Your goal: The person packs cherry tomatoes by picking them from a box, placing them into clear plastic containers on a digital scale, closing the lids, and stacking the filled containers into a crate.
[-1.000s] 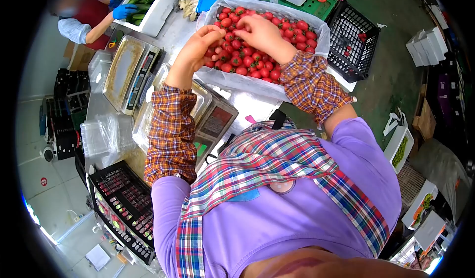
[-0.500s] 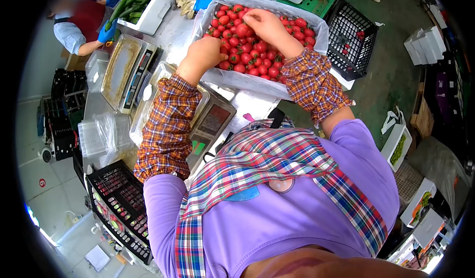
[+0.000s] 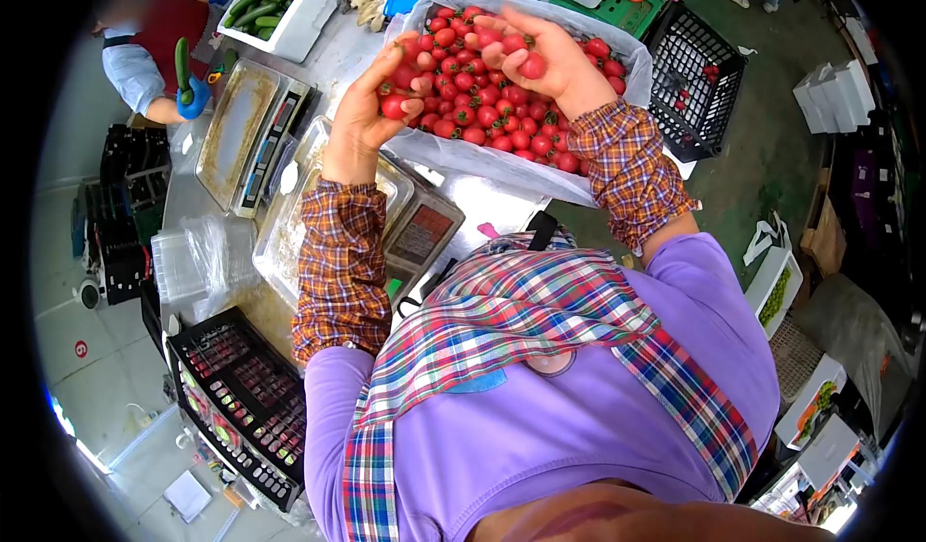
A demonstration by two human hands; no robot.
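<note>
Small red cherry tomatoes (image 3: 502, 113) fill a box with a white plastic liner (image 3: 502, 166) in front of me. My left hand (image 3: 359, 122), palm turned inward, has its fingers curled round several tomatoes at the box's left edge. Over the heap, my right hand (image 3: 561, 67) is cupped, also with several tomatoes in its fingers. Close to my left forearm, a clear plastic container (image 3: 289, 222) sits on a scale (image 3: 424, 231), partly hidden by the sleeve.
A co-worker's blue-gloved hand (image 3: 194, 98) holds a cucumber (image 3: 182, 64) beside another scale (image 3: 239, 137). Cucumbers fill a white box (image 3: 313, 23) behind it. Right of the tomatoes is a black crate (image 3: 699, 89). A black tray of packs (image 3: 241, 388) lies lower left.
Both hands have lifted from the heap with tomatoes in them, and my left hand has turned its palm inward. The co-worker's cucumber has moved lower and is now upright.
</note>
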